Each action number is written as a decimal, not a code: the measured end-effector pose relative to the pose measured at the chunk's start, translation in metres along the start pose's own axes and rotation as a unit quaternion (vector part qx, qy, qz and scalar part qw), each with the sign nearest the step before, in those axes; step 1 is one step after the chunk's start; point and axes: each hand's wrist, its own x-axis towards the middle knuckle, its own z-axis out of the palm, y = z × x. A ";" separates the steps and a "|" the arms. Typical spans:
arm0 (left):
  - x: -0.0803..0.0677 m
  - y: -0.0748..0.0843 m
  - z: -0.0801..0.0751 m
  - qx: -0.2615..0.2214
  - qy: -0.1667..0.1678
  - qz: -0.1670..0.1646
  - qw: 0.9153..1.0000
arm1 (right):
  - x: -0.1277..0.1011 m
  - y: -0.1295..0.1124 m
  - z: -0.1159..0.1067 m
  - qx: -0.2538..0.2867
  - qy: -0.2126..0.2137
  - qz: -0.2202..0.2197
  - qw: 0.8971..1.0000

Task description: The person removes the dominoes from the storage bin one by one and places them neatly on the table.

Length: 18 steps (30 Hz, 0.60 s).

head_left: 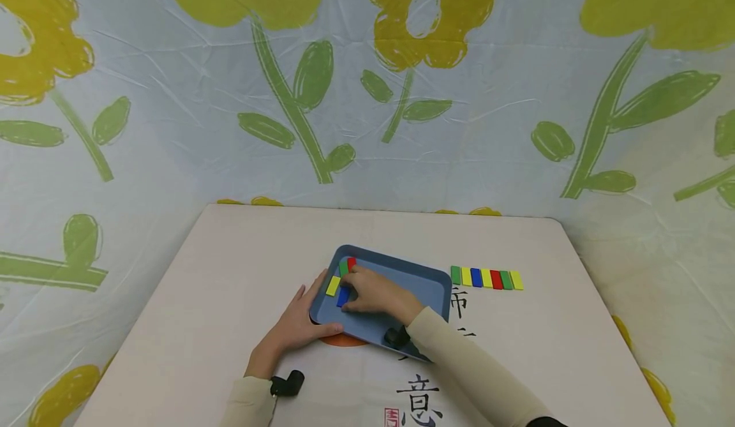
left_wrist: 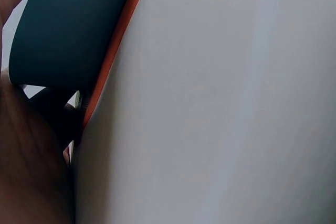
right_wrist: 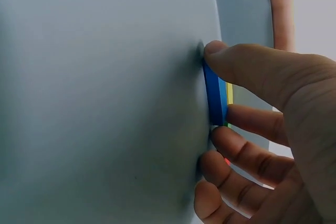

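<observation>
A blue-grey tray [head_left: 396, 261] lies at a slant on the table. My left hand [head_left: 295, 325] holds its near left corner, fingers along the left side and thumb at the front rim. Inside the tray, my right hand [head_left: 376, 291] pinches a small blue block [right_wrist: 214, 95] between thumb and index finger; the other fingers are curled beside it. Close by in the tray lie a yellow block [head_left: 333, 286], a green block [head_left: 344, 268] and a red block [head_left: 351, 263], the red one partly behind the right hand. In the left wrist view the tray's wall [left_wrist: 68, 35] stands beside the left hand.
Right of the tray, a row of green, yellow, blue and red blocks [head_left: 486, 278] lies on the pale table [head_left: 252, 254]. Black characters [head_left: 419, 398] and an orange shape [head_left: 343, 340] show on the table surface. A flower-patterned cloth [head_left: 482, 127] hangs behind.
</observation>
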 end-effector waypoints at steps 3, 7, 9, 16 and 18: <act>0.000 0.000 0.000 -0.001 0.001 0.000 1.000 | -0.002 0.001 -0.001 0.006 -0.002 0.006 1.000; -0.001 0.001 0.000 0.000 0.000 -0.002 1.000 | -0.004 0.005 -0.002 0.011 0.002 0.010 1.000; -0.001 0.001 0.001 0.000 -0.001 -0.003 1.000 | -0.005 0.009 -0.003 0.011 0.006 0.009 1.000; -0.001 0.002 0.000 -0.007 0.002 -0.006 1.000 | -0.014 0.018 -0.014 0.019 0.027 0.027 0.999; 0.000 0.002 0.000 -0.006 0.003 -0.007 1.000 | -0.017 0.020 -0.018 0.020 0.030 0.038 0.999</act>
